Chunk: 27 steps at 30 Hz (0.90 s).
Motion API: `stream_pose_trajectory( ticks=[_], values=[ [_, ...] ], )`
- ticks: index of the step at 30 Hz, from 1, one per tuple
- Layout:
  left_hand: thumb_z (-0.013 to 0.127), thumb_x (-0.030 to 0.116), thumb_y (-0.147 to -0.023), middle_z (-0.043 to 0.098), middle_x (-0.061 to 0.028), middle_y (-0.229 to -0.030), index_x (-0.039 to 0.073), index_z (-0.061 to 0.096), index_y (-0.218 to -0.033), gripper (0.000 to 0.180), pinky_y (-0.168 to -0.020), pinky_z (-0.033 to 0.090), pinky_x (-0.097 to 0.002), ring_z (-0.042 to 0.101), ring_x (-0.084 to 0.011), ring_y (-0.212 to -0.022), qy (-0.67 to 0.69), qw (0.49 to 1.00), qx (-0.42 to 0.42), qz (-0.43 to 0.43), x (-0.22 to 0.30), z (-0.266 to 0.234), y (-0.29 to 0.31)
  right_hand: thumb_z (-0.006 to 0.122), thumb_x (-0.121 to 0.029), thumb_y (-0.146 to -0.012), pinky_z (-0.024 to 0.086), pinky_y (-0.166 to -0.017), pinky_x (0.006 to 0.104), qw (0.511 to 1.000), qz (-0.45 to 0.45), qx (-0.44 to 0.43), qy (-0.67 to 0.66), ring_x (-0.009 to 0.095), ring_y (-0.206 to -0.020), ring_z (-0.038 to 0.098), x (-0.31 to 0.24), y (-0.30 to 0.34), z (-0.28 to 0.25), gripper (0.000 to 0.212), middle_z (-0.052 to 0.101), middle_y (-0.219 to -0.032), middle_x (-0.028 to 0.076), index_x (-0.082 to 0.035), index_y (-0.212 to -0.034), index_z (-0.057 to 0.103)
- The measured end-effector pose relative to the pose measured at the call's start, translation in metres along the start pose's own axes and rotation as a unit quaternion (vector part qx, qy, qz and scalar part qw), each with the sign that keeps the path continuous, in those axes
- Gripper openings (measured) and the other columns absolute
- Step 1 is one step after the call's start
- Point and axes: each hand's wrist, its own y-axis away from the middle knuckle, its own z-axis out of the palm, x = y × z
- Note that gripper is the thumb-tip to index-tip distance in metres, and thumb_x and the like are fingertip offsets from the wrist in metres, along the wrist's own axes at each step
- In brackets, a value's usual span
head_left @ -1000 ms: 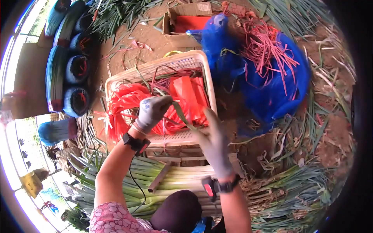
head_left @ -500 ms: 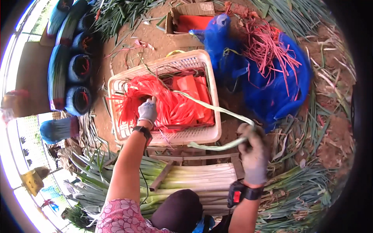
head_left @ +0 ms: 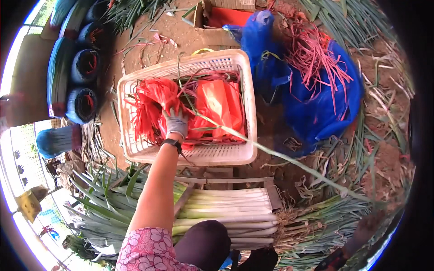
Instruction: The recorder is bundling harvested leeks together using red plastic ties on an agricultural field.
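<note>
My left hand (head_left: pixel 175 123), in a light glove, reaches into a white plastic basket (head_left: pixel 190 156). Its fingers are spread and rest on red plastic strips (head_left: pixel 156 92). Beside it lies a folded red plastic sheet (head_left: pixel 219 101). A long pale-green strand (head_left: pixel 289 159) stretches taut from the basket over its near right corner to the lower right. There my right hand (head_left: pixel 370 226) is dim and blurred in the dark rim of the picture, at the strand's far end; the strand runs into its grip.
White-stemmed leeks (head_left: pixel 226 207) lie in a wooden frame in front of me. Blue net (head_left: pixel 312 108) with pink strips sits right of the basket, and a cardboard box (head_left: pixel 226 18) behind it. Bundled blue rolls (head_left: pixel 81 106) stand at left. More leek greens (head_left: pixel 339 212) cover the right.
My right hand has swung down and far right, drawing the strand out straight. My left hand has opened and moved slightly; the red strips have parted from the folded sheet. The view has shifted slightly.
</note>
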Motion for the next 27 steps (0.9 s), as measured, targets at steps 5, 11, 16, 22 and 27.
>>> stream_pose_trajectory(
  ticks=[5,11,16,22,27],
  values=[
    [0.072,0.033,-0.087,0.032,-0.0099,-0.17,0.027,0.05,-0.155,0.072,-0.12,0.021,-0.0751,0.028,-0.0456,-0.155,0.032,0.999,-0.015,0.003,-0.025,-0.013,0.024,0.046,-0.016,-0.108,0.025,-0.048,0.0264,0.976,0.06,0.197,0.069,0.009,-0.061,0.033,0.021,0.014,-0.005,0.056,0.035,-0.074,-0.003,-0.007,-0.163,0.036],
    [0.076,0.021,-0.078,0.058,-0.0119,-0.146,0.016,0.058,-0.144,0.068,-0.105,0.047,-0.056,0.055,-0.0395,-0.132,0.187,0.972,0.117,0.078,0.007,-0.092,0.057,0.051,-0.006,-0.103,0.031,-0.043,0.0173,0.984,0.001,-0.165,0.061,0.004,-0.064,0.043,0.025,-0.009,-0.077,0.066,0.062,-0.122,0.0,-0.007,-0.165,0.028],
    [0.069,-0.001,-0.075,0.045,-0.0229,-0.159,0.01,0.041,-0.158,0.088,-0.102,0.054,-0.0479,0.061,-0.0437,-0.127,0.396,0.854,0.221,0.255,0.061,-0.129,0.071,0.049,-0.008,-0.106,0.03,-0.04,0.0187,0.975,0.01,-0.081,0.209,0.006,-0.069,0.049,0.036,-0.022,-0.03,0.065,0.061,-0.135,0.006,-0.005,-0.166,0.025],
    [0.071,0.015,-0.09,0.073,-0.0152,-0.103,0.012,0.06,-0.136,0.048,-0.077,0.057,-0.0457,0.072,-0.0354,-0.092,0.3,0.891,0.109,0.322,0.089,-0.086,0.036,0.044,-0.017,-0.11,0.05,-0.068,0.0307,0.941,-0.037,-0.07,0.328,0.02,-0.098,0.062,-0.015,-0.028,0.096,0.059,0.053,-0.152,0.013,-0.006,-0.166,0.027],
    [0.07,0.02,-0.091,0.073,-0.0119,-0.091,0.01,0.067,-0.124,0.034,-0.069,0.057,-0.0432,0.072,-0.0304,-0.082,0.342,0.908,0.237,0.038,-0.013,-0.103,0.009,0.044,-0.026,-0.112,0.055,-0.085,0.0368,0.961,-0.017,-0.111,0.254,0.027,-0.108,0.062,-0.012,0.003,0.199,0.058,0.046,-0.158,0.016,-0.006,-0.166,0.03]
  ],
)
